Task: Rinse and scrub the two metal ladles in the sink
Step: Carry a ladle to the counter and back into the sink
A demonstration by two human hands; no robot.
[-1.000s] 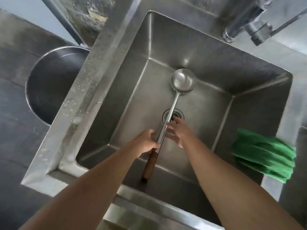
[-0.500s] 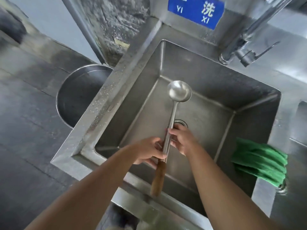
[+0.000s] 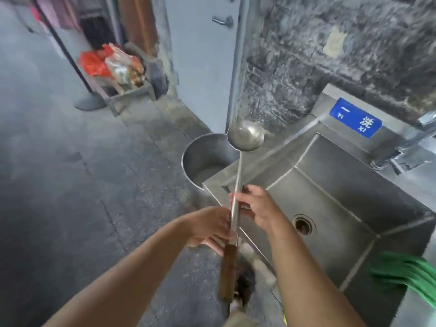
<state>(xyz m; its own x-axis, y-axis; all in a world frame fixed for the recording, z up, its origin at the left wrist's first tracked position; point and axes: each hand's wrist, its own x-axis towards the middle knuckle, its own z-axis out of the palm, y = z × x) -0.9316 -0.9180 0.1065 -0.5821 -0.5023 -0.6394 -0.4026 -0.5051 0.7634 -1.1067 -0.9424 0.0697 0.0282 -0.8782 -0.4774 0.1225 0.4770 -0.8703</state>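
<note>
One long metal ladle (image 3: 238, 175) with a brown wooden grip is in view, held up over the left corner of the steel sink (image 3: 330, 182). Its round bowl (image 3: 245, 136) points away from me, above the rim of a metal pot. My left hand (image 3: 210, 228) grips the shaft just above the wooden grip. My right hand (image 3: 253, 206) pinches the shaft a little higher. Nothing lies in the sink basin, and its drain (image 3: 303, 224) shows. I see only this one ladle.
A large metal pot (image 3: 203, 156) stands on the floor left of the sink. A green cloth (image 3: 408, 279) hangs on the sink's right edge. The tap (image 3: 410, 147) is at the back right, below a blue sign (image 3: 355, 121). A door and bags are farther back.
The ladle has come up out of the basin and moved left, over the sink's corner and the pot. Both hands keep their hold. My view swung up and left.
</note>
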